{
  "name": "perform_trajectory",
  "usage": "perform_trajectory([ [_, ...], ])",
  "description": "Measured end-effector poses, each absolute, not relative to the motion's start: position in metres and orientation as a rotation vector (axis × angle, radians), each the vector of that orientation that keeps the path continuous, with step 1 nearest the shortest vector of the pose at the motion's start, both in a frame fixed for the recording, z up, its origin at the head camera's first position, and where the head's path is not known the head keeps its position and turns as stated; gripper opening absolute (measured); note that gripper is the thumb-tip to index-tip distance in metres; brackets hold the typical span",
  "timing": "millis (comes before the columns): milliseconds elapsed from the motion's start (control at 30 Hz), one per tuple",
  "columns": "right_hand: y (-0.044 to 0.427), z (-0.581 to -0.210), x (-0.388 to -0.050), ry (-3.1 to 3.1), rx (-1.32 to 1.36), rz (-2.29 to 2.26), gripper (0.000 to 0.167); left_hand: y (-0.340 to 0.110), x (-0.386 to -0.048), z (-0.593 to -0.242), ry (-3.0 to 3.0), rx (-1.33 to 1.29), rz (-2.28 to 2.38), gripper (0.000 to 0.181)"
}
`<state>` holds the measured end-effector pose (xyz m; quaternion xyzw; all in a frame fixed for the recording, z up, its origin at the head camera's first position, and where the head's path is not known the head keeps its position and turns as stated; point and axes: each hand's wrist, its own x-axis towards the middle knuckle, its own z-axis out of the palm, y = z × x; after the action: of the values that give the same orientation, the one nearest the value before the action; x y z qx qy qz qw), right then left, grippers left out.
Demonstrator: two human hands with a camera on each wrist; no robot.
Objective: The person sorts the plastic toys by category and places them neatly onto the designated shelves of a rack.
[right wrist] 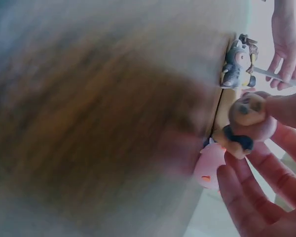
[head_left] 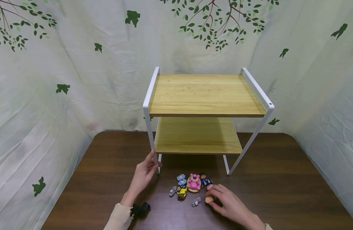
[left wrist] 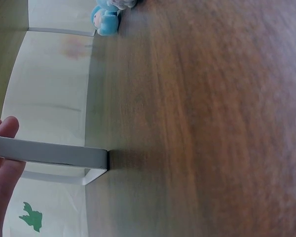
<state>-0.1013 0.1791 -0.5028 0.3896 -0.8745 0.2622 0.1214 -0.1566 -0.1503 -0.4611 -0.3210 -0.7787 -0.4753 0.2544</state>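
Observation:
My left hand (head_left: pixel 145 174) holds the lower front left leg of a white-framed two-shelf rack (head_left: pixel 208 110); the left wrist view shows fingers on both sides of the leg (left wrist: pixel 54 152). Between thumb and fingers, my right hand (right wrist: pixel 271 182) pinches a small brown and tan figurine (right wrist: pixel 249 118) with a dark band. Close by that hand is a pink figurine (right wrist: pixel 210 165) with an orange beak. Several figurines stand or lie left of it: a pink bear (head_left: pixel 193 183), a blue-clad figure (head_left: pixel 205 181), a yellow one (head_left: pixel 182 192), light blue ones (head_left: pixel 181 179) and grey ones (head_left: pixel 196 202).
The rack stands on a brown wooden table (head_left: pixel 107 179), with wooden upper (head_left: pixel 205 95) and lower (head_left: pixel 196 135) shelves. A pale curtain (head_left: pixel 107 73) with leaf prints hangs behind and at both sides. A black device is strapped to my left wrist (head_left: pixel 140 210).

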Motion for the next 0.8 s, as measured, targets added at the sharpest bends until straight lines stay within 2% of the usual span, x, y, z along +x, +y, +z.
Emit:
perform_trajectory([
  [367, 0.177, -0.493, -0.105, -2.399, 1.156, 0.996, 0.025, -0.15, -0.157, -0.461, -2.119, -0.857, -1.265, 0.106],
  [667, 0.176, -0.491, -0.108, -2.427, 1.146, 1.055, 0.017, -0.151, -0.158, -0.465, -2.103, -0.874, -1.292, 0.106],
  [800, 0.174, -0.487, -0.11, -2.369, 1.152, 1.097, 0.019, -0.151, -0.159, -0.466, -2.106, -0.874, -1.295, 0.105],
])
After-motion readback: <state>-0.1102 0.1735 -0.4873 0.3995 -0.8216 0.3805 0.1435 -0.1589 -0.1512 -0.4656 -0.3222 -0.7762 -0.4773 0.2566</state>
